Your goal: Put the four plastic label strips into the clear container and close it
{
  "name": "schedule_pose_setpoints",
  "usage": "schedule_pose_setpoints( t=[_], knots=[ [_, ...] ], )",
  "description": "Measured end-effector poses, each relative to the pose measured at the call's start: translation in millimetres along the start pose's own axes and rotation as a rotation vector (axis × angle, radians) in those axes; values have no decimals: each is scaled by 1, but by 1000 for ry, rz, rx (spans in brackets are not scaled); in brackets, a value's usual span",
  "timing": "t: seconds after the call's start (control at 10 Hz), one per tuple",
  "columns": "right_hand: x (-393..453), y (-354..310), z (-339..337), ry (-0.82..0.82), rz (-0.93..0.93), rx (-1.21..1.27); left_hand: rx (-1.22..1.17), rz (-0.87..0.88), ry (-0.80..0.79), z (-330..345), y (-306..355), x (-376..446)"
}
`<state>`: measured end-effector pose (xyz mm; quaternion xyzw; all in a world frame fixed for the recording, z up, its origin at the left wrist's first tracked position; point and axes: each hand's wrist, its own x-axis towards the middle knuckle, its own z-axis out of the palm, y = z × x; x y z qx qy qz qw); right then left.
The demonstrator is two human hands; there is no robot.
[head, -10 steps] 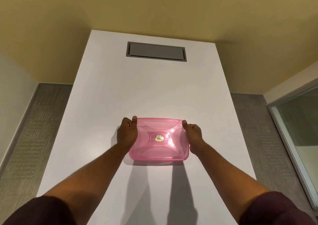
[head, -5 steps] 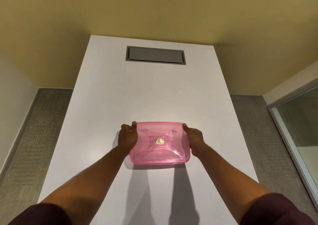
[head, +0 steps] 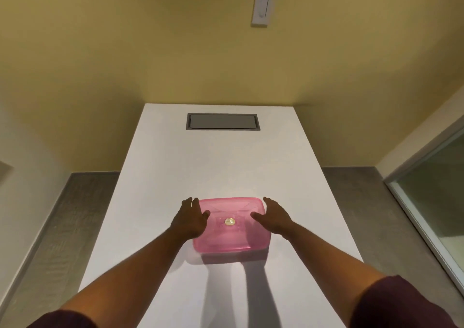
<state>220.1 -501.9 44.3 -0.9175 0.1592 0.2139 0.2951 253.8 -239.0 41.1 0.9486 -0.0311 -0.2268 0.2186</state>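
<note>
Resting on the white table (head: 226, 167), near its front half and roughly centred, is the container (head: 233, 237), pink lid (head: 229, 223) on top, sitting flat. Lid has a small gold sticker (head: 229, 221) at its middle. Strips not visible; the tinted lid hides whatever is inside, so can't tell whether they are in there.

Left hand (head: 190, 219) is at the container's left edge, fingers spread and loose, thumb reaching over the lid's left side. It grips nothing; whether the palm touches the lid or hovers just above is unclear, the hand is a bit blurred.

Right hand (head: 272, 217) mirrors it at the right edge, fingers spread wide, thumb pointing in over the lid. Nothing held either; contact unclear.

Both forearms come in from the bottom corners, dark maroon sleeves (head: 401, 302) at the elbows. Arm shadows fall on the table in front of the container.

Far end of the table has a grey recessed hatch (head: 223, 122). Yellow wall (head: 125, 51) behind, with a white switch (head: 262, 7) on it.
</note>
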Motion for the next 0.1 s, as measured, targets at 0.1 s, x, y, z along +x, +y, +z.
schedule_pose_setpoints(
  t=[0.1],
  knots=[
    [-14,-12,-17,40,-136,-265,71,58,30,-17,12,-13]
  ],
)
